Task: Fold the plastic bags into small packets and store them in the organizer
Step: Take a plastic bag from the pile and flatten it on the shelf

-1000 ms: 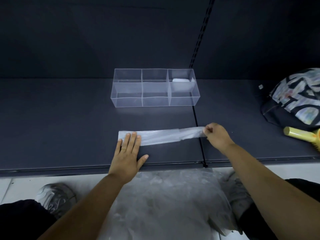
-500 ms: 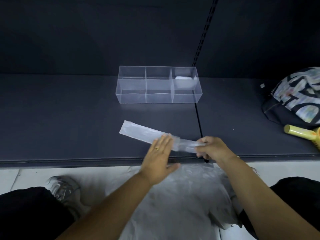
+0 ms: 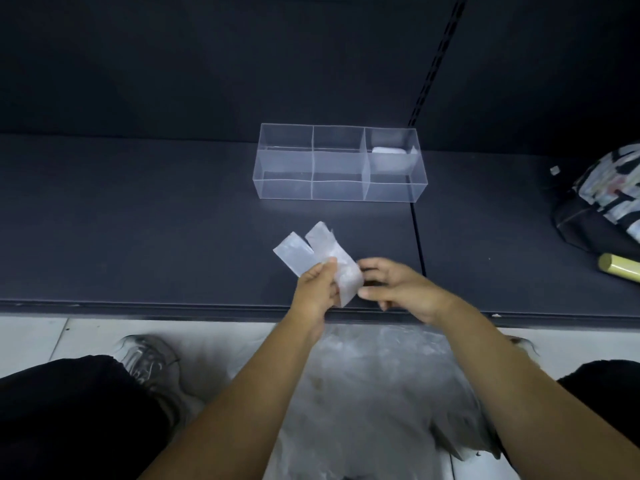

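A translucent plastic bag strip [image 3: 322, 258], folded over on itself so its two ends fan upward, is lifted just above the dark shelf [image 3: 138, 220]. My left hand [image 3: 317, 289] pinches the strip at its fold between thumb and fingers. My right hand [image 3: 398, 285] hovers beside it on the right, fingers spread and pointing left, the thumb tip near the strip's lower edge. The clear three-compartment organizer [image 3: 341, 194] stands farther back; a white folded packet [image 3: 389, 151] lies in its right compartment.
A pile of loose plastic bags [image 3: 374, 393] lies on the floor between my knees. A patterned bag [image 3: 609, 199] and a yellow-green cylinder [image 3: 620, 266] sit on the shelf at the right. A grey shoe [image 3: 152, 362] is on the left.
The long flat strip has been folded in half and lifted off the shelf. My left hand went from pressing flat to pinching it; my right hand let go of the end.
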